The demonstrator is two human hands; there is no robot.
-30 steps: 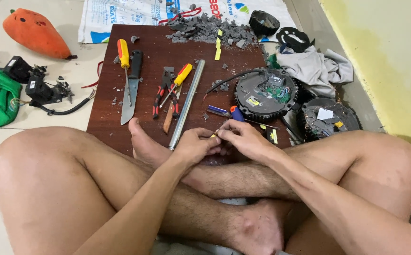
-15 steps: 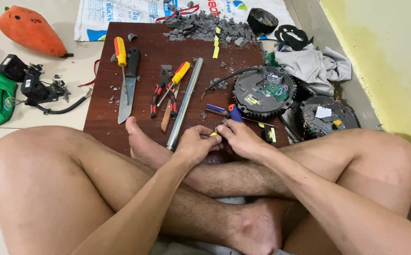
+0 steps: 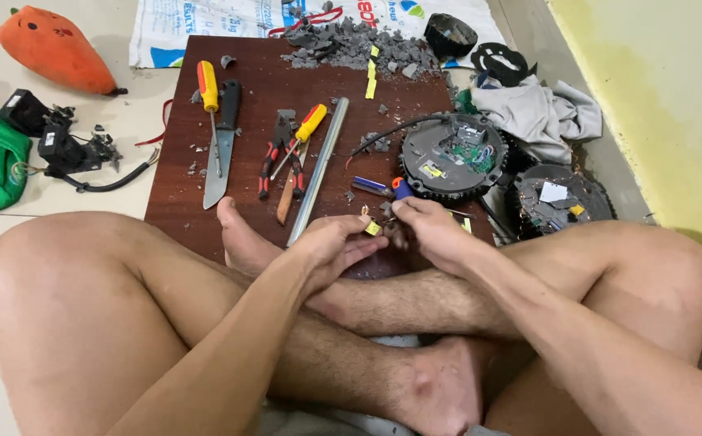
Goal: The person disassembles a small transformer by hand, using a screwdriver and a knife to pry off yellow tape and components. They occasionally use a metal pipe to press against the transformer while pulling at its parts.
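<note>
Left hand (image 3: 331,246) grip pinching small yellow part (image 3: 373,228) | right hand (image 3: 430,230) grip: cannot tell | metal rod (image 3: 318,182), round motor housing (image 3: 453,156) beside

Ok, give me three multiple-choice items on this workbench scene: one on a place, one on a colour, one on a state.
1. Where does the knife lie?
A. on the wooden board
B. on the grey cloth
C. inside the green bag

2. What colour is the handle of the screwdriver beside the knife?
A. blue
B. orange and yellow
C. white

3. How is the round black housing at the board's right edge?
A. closed with a lid
B. wrapped in cloth
C. open, circuit board showing

Answers:
1. A, the blade and black handle rest flat on the brown board's left part.
2. B, the handle is orange with a yellow end.
3. C, a green circuit board and parts are visible inside it.

The left hand and right hand meet over a small yellow piece at the board's near edge.
</note>
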